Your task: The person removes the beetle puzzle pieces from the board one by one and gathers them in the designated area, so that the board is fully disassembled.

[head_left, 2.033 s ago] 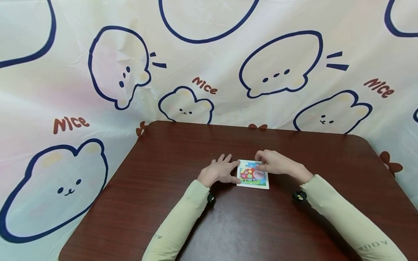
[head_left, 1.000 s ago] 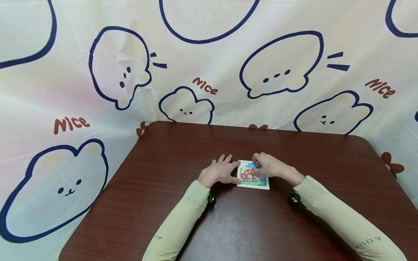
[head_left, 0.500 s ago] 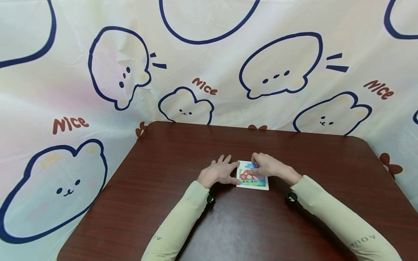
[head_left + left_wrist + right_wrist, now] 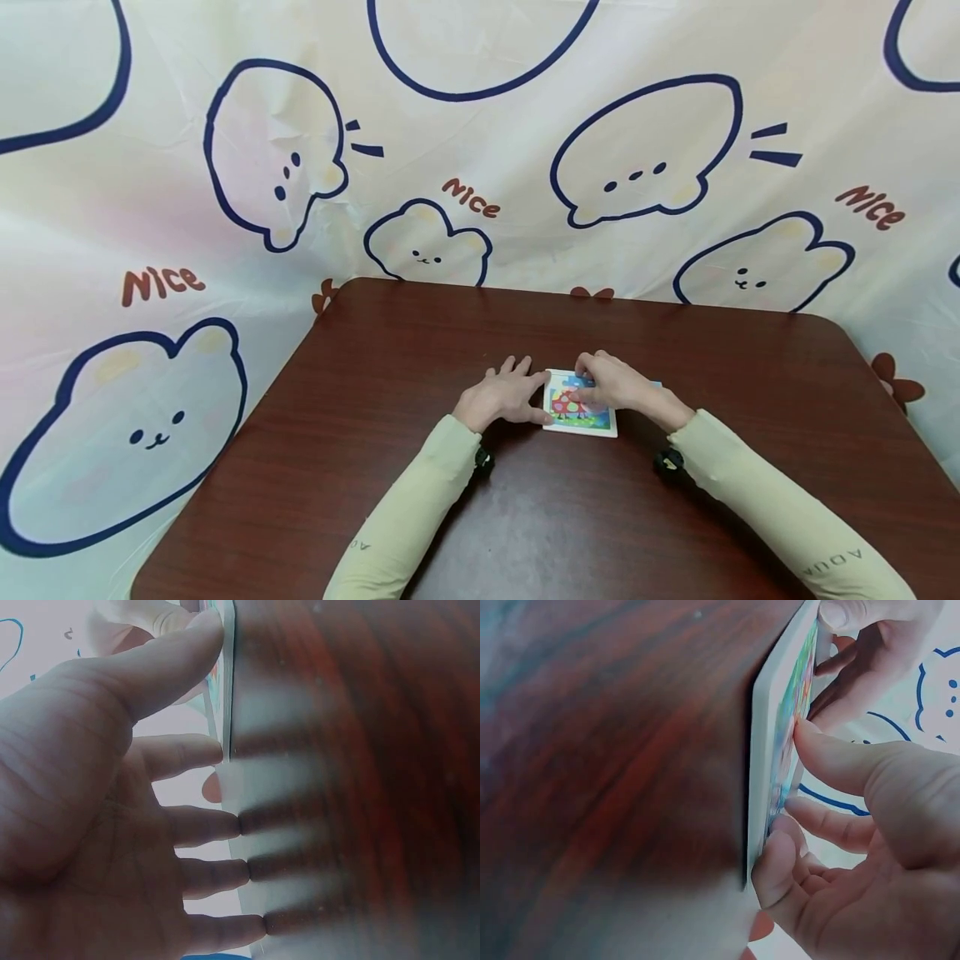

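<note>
A small jigsaw puzzle (image 4: 576, 421) in a white frame lies flat on the table, with a red spotted ladybug-like picture. Pale gaps show in its upper left part. My left hand (image 4: 499, 397) is spread flat at its left side; the thumb and index fingertip touch the frame edge and the other fingertips rest on the table. Over the upper right part is my right hand (image 4: 621, 382). In the right wrist view its thumb (image 4: 832, 754) touches the picture, and several fingers bend at the frame edge. Whether a loose piece is between them is hidden.
The dark brown table (image 4: 420, 350) surrounds the puzzle. A tiny bit of blue (image 4: 657, 384) shows just behind my right wrist; its kind is too small to tell. A printed cloth (image 4: 525, 167) hangs behind the table.
My right hand has shifted left over the puzzle, then stayed almost still for the last half second. The blue bit behind the wrist now shows. The left hand has not moved.
</note>
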The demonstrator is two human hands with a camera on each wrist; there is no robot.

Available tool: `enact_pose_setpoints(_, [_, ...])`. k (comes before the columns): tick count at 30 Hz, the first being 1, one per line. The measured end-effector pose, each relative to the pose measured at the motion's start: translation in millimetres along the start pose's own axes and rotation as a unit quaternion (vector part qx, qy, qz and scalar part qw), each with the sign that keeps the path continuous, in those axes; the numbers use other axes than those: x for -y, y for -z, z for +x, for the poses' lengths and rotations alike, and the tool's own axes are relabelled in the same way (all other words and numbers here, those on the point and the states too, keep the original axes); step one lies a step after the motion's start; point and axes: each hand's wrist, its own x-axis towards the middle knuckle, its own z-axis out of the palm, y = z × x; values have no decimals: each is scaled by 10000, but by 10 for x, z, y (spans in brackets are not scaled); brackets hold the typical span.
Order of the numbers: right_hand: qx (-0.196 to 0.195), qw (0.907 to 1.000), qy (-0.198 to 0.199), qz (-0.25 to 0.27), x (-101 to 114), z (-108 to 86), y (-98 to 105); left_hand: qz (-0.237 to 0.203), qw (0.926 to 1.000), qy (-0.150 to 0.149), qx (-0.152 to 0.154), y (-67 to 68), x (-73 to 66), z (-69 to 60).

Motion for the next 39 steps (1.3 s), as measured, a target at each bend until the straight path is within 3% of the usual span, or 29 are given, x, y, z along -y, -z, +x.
enact_pose_setpoints(39, [112,9982,394,430,-127,44,30,-32,10000,-16,0,-8,9,11])
